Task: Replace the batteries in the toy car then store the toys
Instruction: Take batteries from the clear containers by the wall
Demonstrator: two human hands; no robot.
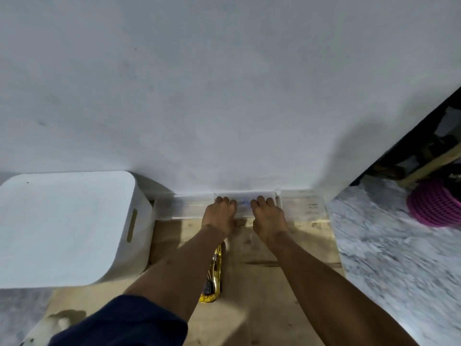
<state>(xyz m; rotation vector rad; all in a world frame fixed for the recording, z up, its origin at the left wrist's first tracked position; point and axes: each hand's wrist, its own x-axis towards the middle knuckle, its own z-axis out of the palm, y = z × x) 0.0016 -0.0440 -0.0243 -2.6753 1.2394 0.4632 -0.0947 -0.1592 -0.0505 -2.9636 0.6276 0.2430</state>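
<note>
Clamping left grip (219,216) and right grip (268,216) on the clear box (184,207), fingers (225,199) curled over its far rim, likely to draw it toward the toy car (214,270).

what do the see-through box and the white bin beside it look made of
Clear rectangular box: likely thin glossy plastic; the surface behind shows through and its edges glint. White rounded lidded bin: probably matte moulded plastic, given its smooth even surface, rounded corners and cut-out handle slot.

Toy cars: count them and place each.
1: a yellow toy car on the wooden board, partly under the left forearm. Others may hide in the clear box or white bin.
</note>
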